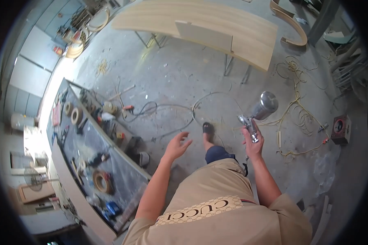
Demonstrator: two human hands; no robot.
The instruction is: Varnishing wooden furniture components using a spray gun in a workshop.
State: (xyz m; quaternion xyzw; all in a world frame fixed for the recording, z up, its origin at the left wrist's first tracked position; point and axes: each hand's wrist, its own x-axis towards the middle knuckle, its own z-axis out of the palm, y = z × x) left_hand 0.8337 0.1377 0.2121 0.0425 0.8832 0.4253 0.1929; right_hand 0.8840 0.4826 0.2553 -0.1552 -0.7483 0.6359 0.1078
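Observation:
My right hand (253,141) grips a silver spray gun (247,121) out in front of me. A shiny metal cup (266,104) sits on the gun, tilted up and to the right. My left hand (178,146) is held in the air with its fingers apart and nothing in them. It is nearest to the workbench (122,179) on my left, without touching it. Below the right hand a dark fitting (246,166) hangs beside my hip; how it joins the gun is partly hidden.
A long wooden panel (151,16) rests on thin metal legs ahead. Tape rolls (103,182) and tools lie on the workbench. Hoses (192,110) and a tangled yellow cord (294,102) cross the floor. A box-shaped fan or speaker (341,129) stands at right, near clear plastic sheeting (325,171).

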